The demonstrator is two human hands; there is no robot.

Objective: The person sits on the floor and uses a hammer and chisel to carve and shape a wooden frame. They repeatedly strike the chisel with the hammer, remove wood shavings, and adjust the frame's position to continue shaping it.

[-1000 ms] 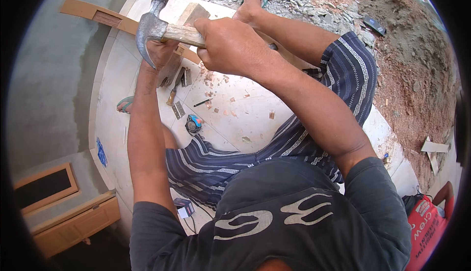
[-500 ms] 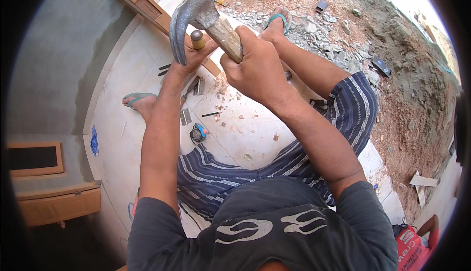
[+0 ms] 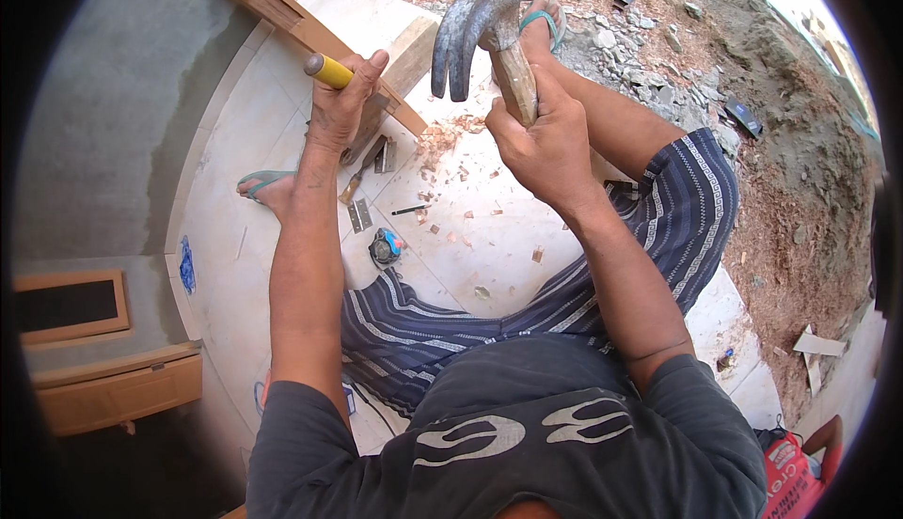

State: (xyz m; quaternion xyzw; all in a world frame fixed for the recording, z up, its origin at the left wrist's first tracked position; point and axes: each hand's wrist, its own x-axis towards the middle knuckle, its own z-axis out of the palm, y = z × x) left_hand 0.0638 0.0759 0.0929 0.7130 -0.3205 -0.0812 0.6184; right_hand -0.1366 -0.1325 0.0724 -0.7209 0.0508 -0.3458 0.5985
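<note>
My left hand point(image 3: 340, 110) is wrapped round the yellow handle of a chisel point(image 3: 332, 72), beside a long brown wooden beam point(image 3: 268, 11) with a recess cut in its face. The chisel's blade is hidden behind the hand. In my right hand point(image 3: 546, 143) is the wooden handle of a claw hammer point(image 3: 480, 25); its metal head is raised to the right of the chisel, not touching it. Under the beam lies a paler wooden block point(image 3: 411, 54). Wood chips point(image 3: 451, 143) are scattered over the floor near the beam's end.
On the white tiles point(image 3: 442, 275) between my legs lie a metal hinge point(image 3: 360, 215), a dark pencil point(image 3: 410, 210), a tape measure point(image 3: 386, 247) and a wooden-handled tool point(image 3: 352, 187). Rubble point(image 3: 649, 72) and soil are at the right, a grey wall point(image 3: 103, 143) at the left. Someone's red clothing shows lower right.
The hammer has moved right and away from the chisel. My left hand has shifted slightly left, and more of the yellow handle shows. The wooden block is now uncovered.
</note>
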